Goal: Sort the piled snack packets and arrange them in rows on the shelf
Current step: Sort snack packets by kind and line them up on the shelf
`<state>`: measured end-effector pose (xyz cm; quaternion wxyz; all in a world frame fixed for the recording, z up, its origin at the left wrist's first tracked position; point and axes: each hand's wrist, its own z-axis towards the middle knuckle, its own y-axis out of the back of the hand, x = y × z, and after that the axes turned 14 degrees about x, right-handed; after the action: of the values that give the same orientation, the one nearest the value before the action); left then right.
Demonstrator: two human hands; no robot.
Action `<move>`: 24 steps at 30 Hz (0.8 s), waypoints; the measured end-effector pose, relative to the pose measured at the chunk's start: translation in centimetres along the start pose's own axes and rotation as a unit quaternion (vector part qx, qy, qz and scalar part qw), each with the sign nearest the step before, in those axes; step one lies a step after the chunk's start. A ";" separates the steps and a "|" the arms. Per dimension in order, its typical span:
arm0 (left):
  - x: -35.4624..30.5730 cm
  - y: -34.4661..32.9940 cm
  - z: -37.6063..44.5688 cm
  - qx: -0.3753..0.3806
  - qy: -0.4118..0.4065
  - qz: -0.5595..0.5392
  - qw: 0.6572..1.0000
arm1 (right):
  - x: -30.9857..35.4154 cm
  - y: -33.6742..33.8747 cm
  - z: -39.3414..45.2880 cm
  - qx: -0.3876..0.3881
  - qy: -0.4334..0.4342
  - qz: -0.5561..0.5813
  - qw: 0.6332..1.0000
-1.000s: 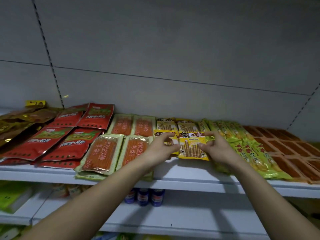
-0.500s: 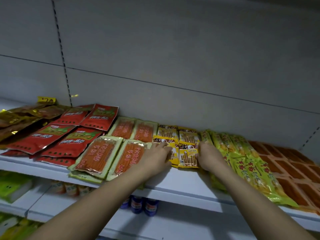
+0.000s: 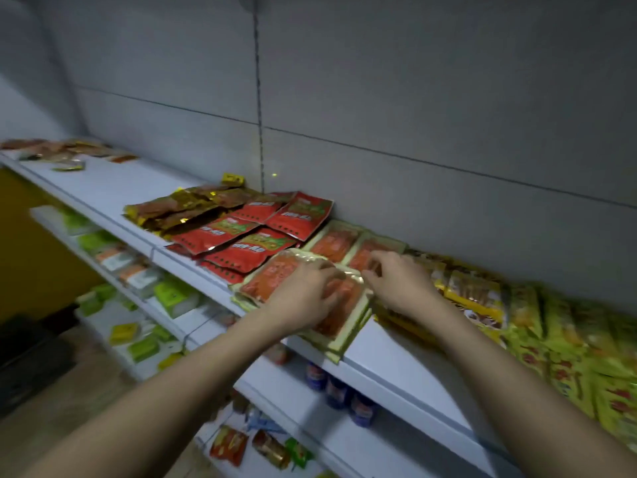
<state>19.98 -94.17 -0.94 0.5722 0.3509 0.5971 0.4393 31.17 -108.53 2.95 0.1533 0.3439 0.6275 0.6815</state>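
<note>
Orange snack packets with pale green borders lie in two rows on the white shelf. My left hand rests flat on the front orange packets, fingers spread. My right hand has bent fingers at the far right corner of the front right orange packet; motion blur hides whether it pinches. Red packets lie to the left, gold-brown packets beyond them. Yellow stick-snack packets and green-yellow packets lie to the right.
More packets lie at the shelf's far left end, with bare shelf between. Lower shelves hold green and white boxes, blue-capped jars and small packets. The grey back panel rises behind.
Both hands left the yellow stick-snack packets and moved left onto the orange packets. The view swung left and tilted, and it now shows the shelf's far left end.
</note>
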 end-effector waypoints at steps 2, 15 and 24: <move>2.6 1.6 -2.5 -0.013 0.073 0.012 0.997 | 3.2 -1.4 1.3 0.023 0.048 0.023 0.998; 19.3 12.6 -18.1 -0.110 0.317 0.018 0.942 | 27.2 -7.1 8.5 0.140 0.246 0.024 0.959; 33.4 19.4 -29.0 -0.120 0.373 -0.007 0.920 | 47.1 -12.3 13.8 0.163 0.287 0.013 0.944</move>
<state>-13.69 -59.86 3.36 0.3489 0.0862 0.7124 0.6028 3.80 -65.99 3.85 -0.1009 0.1621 0.7429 0.6416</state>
